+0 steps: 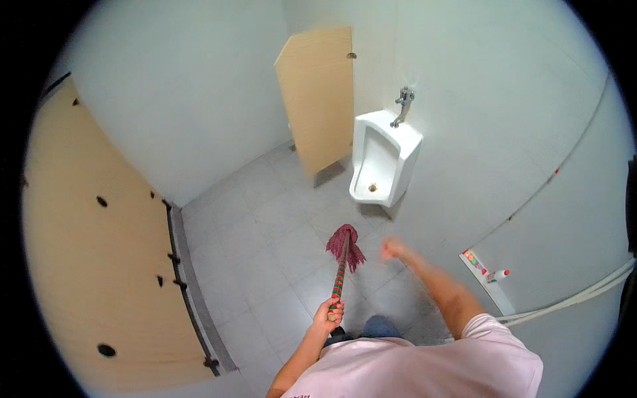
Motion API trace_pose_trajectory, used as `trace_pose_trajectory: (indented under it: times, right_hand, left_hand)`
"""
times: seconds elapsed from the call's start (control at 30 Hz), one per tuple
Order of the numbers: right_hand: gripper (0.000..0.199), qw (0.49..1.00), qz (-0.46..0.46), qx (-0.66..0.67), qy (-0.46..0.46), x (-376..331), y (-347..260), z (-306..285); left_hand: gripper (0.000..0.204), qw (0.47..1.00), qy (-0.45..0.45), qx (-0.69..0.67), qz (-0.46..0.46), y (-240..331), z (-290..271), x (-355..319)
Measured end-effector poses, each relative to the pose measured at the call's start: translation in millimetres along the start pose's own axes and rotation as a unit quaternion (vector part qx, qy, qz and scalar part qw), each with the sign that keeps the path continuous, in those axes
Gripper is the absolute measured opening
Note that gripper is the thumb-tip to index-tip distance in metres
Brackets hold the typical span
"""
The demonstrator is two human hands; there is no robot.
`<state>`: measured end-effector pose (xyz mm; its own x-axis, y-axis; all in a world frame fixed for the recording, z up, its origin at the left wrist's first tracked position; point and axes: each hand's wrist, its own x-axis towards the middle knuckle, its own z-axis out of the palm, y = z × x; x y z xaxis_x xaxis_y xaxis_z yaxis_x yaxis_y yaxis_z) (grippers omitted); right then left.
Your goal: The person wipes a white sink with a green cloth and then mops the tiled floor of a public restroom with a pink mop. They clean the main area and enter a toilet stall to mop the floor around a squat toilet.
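Note:
My left hand [328,314] grips the near end of a mop handle [339,278] with red and green stripes. The handle runs away from me to a red string mop head [345,244] resting on the grey tiled floor [259,239]. My right hand [391,248] hangs in the air to the right of the mop head, blurred, fingers curled, holding nothing. A white urinal [381,159] with a metal flush valve [403,105] is mounted on the wall beyond the mop head.
A tan partition panel [317,99] stands left of the urinal. A large tan stall wall [86,259] with a dark bottom rail fills the left side. A small bottle [499,274] sits on a ledge at the right wall, and white hoses [584,295] run along it.

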<state>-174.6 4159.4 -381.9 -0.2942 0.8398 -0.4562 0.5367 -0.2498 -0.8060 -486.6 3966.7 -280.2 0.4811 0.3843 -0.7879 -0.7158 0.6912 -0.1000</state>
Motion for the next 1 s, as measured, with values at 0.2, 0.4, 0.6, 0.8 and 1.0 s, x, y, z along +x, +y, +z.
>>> trace_pose_trajectory:
  times: [0.2,0.4,0.6,0.8,1.0]
  right_hand:
    - [0.029,0.889,-0.025,-0.061,0.454,192.9,-151.7,-264.3]
    - [0.037,0.773,-0.173,-0.419,0.444,357.7,-260.6,-381.1]
    - [0.052,0.624,0.195,-0.752,0.080,446.8,-182.0,-441.2]
    - [0.060,0.578,0.255,-0.772,0.067,417.6,-134.4,-492.6]
    - [0.052,0.652,0.357,-0.669,-0.007,453.9,-284.6,-431.4]
  left_hand:
    - [0.029,1.000,-0.005,0.011,-0.017,139.0,84.4,34.3]
    - [0.033,0.999,0.024,0.004,-0.035,234.6,92.7,29.9]
    - [0.030,0.980,0.148,0.123,-0.040,308.6,110.6,22.8]
    - [0.030,0.939,0.202,0.267,-0.077,396.3,104.4,13.2]
    - [0.030,0.945,0.255,0.204,0.006,471.3,107.8,-14.6]
